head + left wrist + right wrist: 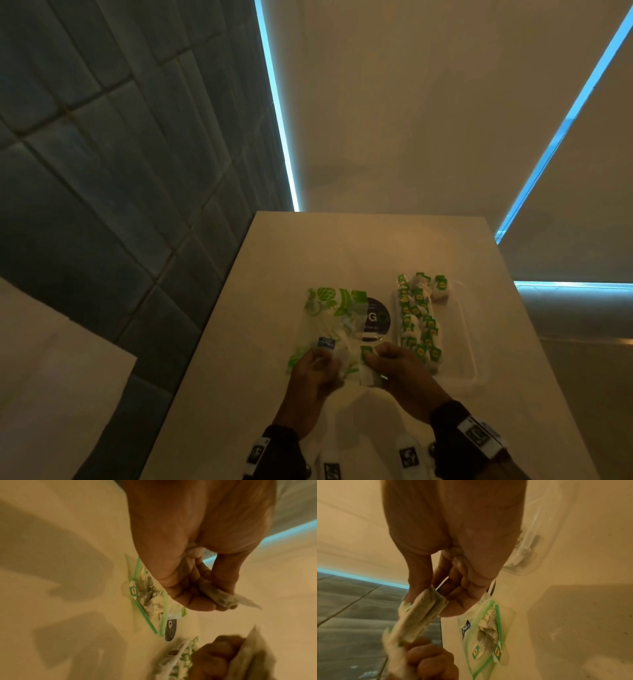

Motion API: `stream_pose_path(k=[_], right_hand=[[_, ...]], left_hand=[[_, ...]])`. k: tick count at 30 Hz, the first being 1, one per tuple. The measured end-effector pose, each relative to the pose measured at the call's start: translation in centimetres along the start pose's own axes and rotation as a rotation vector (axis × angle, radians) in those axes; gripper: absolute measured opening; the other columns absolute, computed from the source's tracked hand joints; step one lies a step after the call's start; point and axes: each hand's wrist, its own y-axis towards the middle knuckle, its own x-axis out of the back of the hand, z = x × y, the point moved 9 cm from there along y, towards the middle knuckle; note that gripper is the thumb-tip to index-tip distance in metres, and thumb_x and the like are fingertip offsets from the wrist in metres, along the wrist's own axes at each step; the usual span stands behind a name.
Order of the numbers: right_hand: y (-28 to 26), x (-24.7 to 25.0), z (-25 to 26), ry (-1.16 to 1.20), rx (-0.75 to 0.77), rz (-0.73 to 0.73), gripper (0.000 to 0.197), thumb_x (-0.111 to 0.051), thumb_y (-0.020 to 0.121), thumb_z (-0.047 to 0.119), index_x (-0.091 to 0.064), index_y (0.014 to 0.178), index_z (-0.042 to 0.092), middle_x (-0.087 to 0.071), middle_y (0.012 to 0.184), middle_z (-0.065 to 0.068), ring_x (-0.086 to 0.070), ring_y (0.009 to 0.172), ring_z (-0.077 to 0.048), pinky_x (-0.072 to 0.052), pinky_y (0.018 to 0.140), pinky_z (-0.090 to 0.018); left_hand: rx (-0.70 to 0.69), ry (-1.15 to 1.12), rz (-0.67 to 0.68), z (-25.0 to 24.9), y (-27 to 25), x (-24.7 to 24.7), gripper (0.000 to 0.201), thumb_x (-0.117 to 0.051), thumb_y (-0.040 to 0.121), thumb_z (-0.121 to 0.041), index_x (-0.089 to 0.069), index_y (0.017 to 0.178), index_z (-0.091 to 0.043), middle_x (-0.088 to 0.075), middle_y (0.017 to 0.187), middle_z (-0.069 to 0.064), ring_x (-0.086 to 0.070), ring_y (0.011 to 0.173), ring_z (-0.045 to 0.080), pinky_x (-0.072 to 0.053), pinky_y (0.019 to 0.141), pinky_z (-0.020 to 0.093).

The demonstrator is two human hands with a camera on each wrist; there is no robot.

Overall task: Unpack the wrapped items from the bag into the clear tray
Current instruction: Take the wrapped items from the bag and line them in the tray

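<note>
Left hand pose: the left hand (313,371) reaches forward over the bench (239,308) with its knuckles up, close beside the other hand.
Left hand hold: fingers curled, thumb and fingers pinching a pale wrapped item (221,596); whether it also grips the bag's near edge I cannot tell.
Right hand pose: the right hand (399,370) is raised just right of the left, knuckles up, wrist angled inward.
Right hand hold: fingers curled around a wrapped bundle (421,616), thumb pressed on its side; the bundle's far end touches the left hand.
Bag: the clear green-printed bag (330,322) lies flat on the bench just ahead of both hands, wrapped pieces visible inside.
Clear tray: the clear tray (471,342) sits just right of the right hand, its left side filled with green-labelled wrapped items (416,318).
</note>
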Motion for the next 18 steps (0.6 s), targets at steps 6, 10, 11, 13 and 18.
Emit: stream_pose_path(k=[6, 10, 11, 13, 18], right_hand=[[-0.6, -2.1, -0.5, -0.078, -0.026, 0.107, 0.009, -0.069, 0.076, 0.006, -0.064, 0.07, 0.009, -0.066, 0.076, -0.007, -0.064, 0.077, -0.021, -0.053, 0.072, -0.035], [0.0, -1.7, 0.3, -0.145, 0.048, 0.004, 0.008, -0.071, 0.08, 0.002, -0.066, 0.074, 0.005, -0.066, 0.076, -0.009, -0.066, 0.074, -0.022, -0.055, 0.07, -0.034], [0.1, -1.4, 0.5, -0.166, 0.072, -0.022, 0.007, -0.071, 0.08, 0.002, -0.066, 0.075, 0.003, -0.066, 0.075, -0.01, -0.065, 0.072, -0.022, -0.055, 0.068, -0.033], [0.1, -0.9, 0.9, -0.203, 0.114, -0.063, 0.005, -0.072, 0.08, 0.002, -0.068, 0.078, 0.0, -0.066, 0.073, -0.012, -0.065, 0.068, -0.021, -0.055, 0.064, -0.031], [0.1, -0.7, 1.3, -0.29, 0.162, -0.084, 0.006, -0.073, 0.079, 0.002, -0.069, 0.08, -0.003, -0.068, 0.073, -0.011, -0.066, 0.069, -0.021, -0.055, 0.063, -0.03]], left_hand=[[0.098, -0.08, 0.094, 0.0, -0.7, -3.0, 0.008, -0.062, 0.075, -0.002, -0.068, 0.075, -0.006, -0.065, 0.072, 0.009, -0.062, 0.063, 0.017, -0.055, 0.06, 0.027], [0.073, 0.112, 0.094, -0.1, -0.7, -3.2, 0.023, -0.057, 0.088, -0.003, -0.075, 0.078, -0.012, -0.072, 0.082, 0.009, -0.069, 0.074, 0.017, -0.055, 0.065, 0.029], [0.077, 0.122, 0.076, 0.0, -0.6, -3.0, 0.021, -0.055, 0.092, -0.008, -0.075, 0.085, -0.011, -0.073, 0.088, 0.01, -0.07, 0.08, 0.019, -0.056, 0.068, 0.031], [0.087, 0.125, 0.063, 0.3, -0.4, -2.6, 0.023, -0.055, 0.094, -0.021, -0.072, 0.102, -0.007, -0.073, 0.101, 0.012, -0.069, 0.092, 0.022, -0.056, 0.076, 0.036], [0.13, 0.128, 0.019, 1.0, 0.0, -2.0, 0.031, -0.069, 0.078, -0.025, -0.069, 0.101, -0.005, -0.07, 0.105, 0.015, -0.066, 0.1, 0.029, -0.056, 0.082, 0.041]])
